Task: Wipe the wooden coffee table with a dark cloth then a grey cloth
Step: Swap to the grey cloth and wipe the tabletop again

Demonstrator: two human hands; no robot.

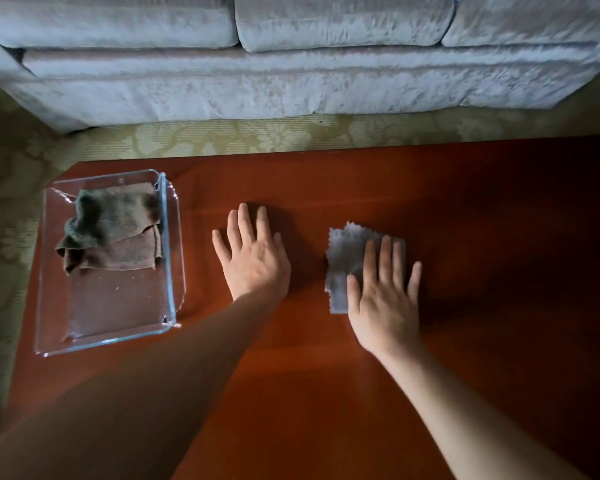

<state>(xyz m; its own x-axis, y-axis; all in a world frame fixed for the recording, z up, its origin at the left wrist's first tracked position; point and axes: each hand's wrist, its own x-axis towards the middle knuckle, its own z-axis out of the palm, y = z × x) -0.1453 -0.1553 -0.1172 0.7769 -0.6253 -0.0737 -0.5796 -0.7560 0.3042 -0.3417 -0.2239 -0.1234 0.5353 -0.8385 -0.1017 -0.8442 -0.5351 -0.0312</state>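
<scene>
Two hands lie flat on the wooden desk [326, 375]. Your right hand [383, 299] presses the grey cloth [349, 258] against the surface just right of centre, fingers [385, 258] extended and spread, palm down, not gripping anything; the cloth's pinked edge shows at 10 o'clock of the hand. Your left hand [253, 258], also open and flat, rests bare on the wood at 9 o'clock of the cloth, apart from it. The dark cloth [111, 223] sits crumpled in the glass dish [174, 258] at the desk's 9 o'clock end, so the grey-cloth pass appears to be the step in hand. To do it well, keep the palm weight even over the cloth, stroke in overlapping lanes along the grain, and use the left hand only to steady yourself. The area toward 3 o'clock lies in shadow; judge coverage there by lane, not by sheen. Steer clear of the dish.
</scene>
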